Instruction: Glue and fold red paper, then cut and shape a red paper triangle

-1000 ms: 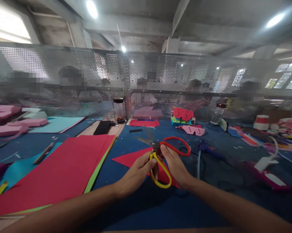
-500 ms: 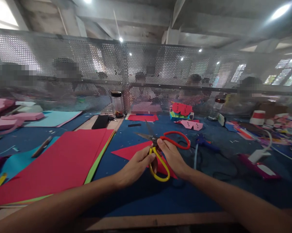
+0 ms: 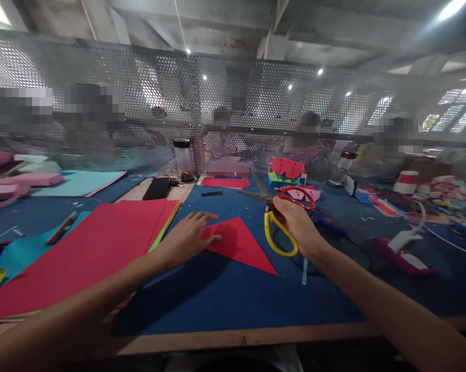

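In my right hand (image 3: 299, 222) is a pair of scissors (image 3: 281, 233) with one red and one yellow handle loop. Their blades stand apart and point to the far left, above the blue mat (image 3: 233, 305). My left hand (image 3: 190, 235) hovers with fingers spread, over or at the left corner of a folded red paper triangle (image 3: 243, 240); whether it touches the paper I cannot tell. A stack of large red sheets (image 3: 89, 243), with green ones beneath, lies left of that hand.
Farther back are a phone (image 3: 157, 188), a glass bottle (image 3: 184, 163) and a box with red paper cut-outs (image 3: 288, 169). A blue glue gun (image 3: 329, 226) and a magenta power strip (image 3: 405, 257) with cords lie to the right. A perforated metal screen (image 3: 248, 93) spans the back, with people behind it.
My left hand has let go of the scissors and moved left to the red triangle, opening its fingers. My right hand has carried the scissors to the right, uncovering the triangle.
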Demonstrator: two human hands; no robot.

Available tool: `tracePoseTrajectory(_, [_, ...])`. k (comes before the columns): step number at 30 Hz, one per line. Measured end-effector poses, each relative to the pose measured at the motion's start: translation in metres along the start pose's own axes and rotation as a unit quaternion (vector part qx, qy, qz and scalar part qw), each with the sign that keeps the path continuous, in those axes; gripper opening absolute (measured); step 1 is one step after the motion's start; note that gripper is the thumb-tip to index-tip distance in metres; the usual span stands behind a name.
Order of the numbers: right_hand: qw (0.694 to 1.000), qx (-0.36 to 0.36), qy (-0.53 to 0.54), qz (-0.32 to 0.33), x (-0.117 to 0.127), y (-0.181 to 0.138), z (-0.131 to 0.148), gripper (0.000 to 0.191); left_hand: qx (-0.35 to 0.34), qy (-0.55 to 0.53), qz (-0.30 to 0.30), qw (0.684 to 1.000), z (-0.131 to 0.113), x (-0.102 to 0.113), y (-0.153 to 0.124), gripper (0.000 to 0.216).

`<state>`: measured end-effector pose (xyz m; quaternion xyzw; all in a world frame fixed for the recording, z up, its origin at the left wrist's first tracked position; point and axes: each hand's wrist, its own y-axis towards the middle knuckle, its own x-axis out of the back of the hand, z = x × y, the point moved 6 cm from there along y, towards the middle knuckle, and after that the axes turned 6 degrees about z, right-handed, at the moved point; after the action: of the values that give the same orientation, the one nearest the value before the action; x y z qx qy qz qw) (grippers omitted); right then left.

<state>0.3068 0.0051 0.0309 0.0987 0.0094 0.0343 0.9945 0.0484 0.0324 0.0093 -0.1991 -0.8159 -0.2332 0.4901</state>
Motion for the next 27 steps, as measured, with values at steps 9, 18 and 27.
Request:
tracePoseTrajectory(9, [0.996,-0.069,0.011,0.048,0.005,-0.01,-0.029,0.041,0.051,0.069,0.03,0.996,0.035,-0.018,-0.008,0.072])
tracePoseTrajectory(18, [0.995,-0.08,0.005,0.054,0.006,-0.012,-0.027,0.04,0.045,-0.023,-0.053,0.997,0.043,0.001,-0.008,0.02])
tracePoseTrajectory(27, [0.992,-0.093,0.017,0.082,0.009,-0.015,-0.019,0.04,0.059,-0.1,-0.053,0.992,0.052,0.015,-0.008,0.015])
